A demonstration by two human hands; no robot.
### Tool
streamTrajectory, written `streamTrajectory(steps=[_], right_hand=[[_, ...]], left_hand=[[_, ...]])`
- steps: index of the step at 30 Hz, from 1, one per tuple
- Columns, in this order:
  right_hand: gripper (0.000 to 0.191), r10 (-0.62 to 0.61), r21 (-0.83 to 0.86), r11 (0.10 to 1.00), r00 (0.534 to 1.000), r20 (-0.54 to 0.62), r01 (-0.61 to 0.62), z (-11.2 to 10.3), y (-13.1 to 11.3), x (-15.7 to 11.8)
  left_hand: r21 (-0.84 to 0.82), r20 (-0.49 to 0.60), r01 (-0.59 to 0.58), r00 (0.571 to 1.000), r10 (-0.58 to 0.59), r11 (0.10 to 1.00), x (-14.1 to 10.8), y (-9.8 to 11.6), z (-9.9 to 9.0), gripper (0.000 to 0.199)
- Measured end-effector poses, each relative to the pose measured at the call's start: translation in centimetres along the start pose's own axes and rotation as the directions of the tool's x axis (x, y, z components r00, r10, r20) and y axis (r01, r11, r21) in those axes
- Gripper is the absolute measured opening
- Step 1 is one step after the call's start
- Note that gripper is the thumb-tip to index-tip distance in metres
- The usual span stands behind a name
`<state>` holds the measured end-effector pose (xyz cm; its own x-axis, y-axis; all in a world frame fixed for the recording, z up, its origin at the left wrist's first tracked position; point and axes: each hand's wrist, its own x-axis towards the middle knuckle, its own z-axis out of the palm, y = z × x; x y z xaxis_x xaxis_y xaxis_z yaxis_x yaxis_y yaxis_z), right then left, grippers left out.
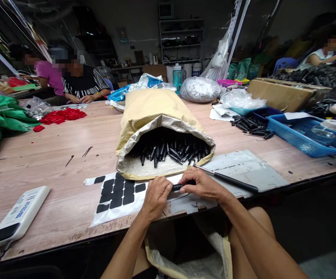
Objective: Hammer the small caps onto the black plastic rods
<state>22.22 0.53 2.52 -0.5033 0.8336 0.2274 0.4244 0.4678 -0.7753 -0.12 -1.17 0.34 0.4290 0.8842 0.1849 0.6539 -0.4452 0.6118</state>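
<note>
Both of my hands meet at the table's front edge around a small black cylindrical part [177,187]. My left hand [156,195] pinches its left end, and my right hand [199,184] grips its right end. Just beyond them a yellow paper sack [159,104] lies on its side, its mouth towards me, full of black pen-like parts [170,151]. A white sheet with black rounded stickers [117,193] lies left of my hands. A tool with a black handle [234,182] rests on a grey board [243,166] to the right.
A white power bank [19,217] lies at the left, red pieces [63,115] further back. On the right stand a blue tray [310,145] and a cardboard box [281,93]. Another open sack [226,248] hangs below the table edge. People sit across the table.
</note>
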Motion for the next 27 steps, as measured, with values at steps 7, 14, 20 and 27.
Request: streamTrajectory(steps=[7, 14, 20, 27], right_hand=[[0.012, 0.031, 0.111, 0.993, 0.999, -0.008, -0.03, 0.8, 0.7, 0.1], [0.016, 0.033, 0.155, 0.987, 0.999, -0.025, -0.028, 0.8, 0.6, -0.1], [0.026, 0.042, 0.141, 0.99, 0.996, -0.076, -0.031, -0.2, 0.5, -1.3], [0.016, 0.056, -0.06, 0.994, 0.893, -0.446, -0.093, -2.4, 2.7, -2.3]], left_hand=[[0.042, 0.008, -0.022, 1.0, 0.022, 0.999, 0.1, -0.1, 0.2, 0.031], [0.009, 0.02, 0.03, 0.999, -0.03, 1.0, 0.3, 0.3, -0.2, 0.041], [-0.01, 0.015, 0.047, 0.999, -0.047, 0.999, 0.3, 0.5, -0.4, 0.043], [-0.068, -0.016, 0.05, 0.999, -0.052, 0.996, 0.1, 0.7, -0.4, 0.038]])
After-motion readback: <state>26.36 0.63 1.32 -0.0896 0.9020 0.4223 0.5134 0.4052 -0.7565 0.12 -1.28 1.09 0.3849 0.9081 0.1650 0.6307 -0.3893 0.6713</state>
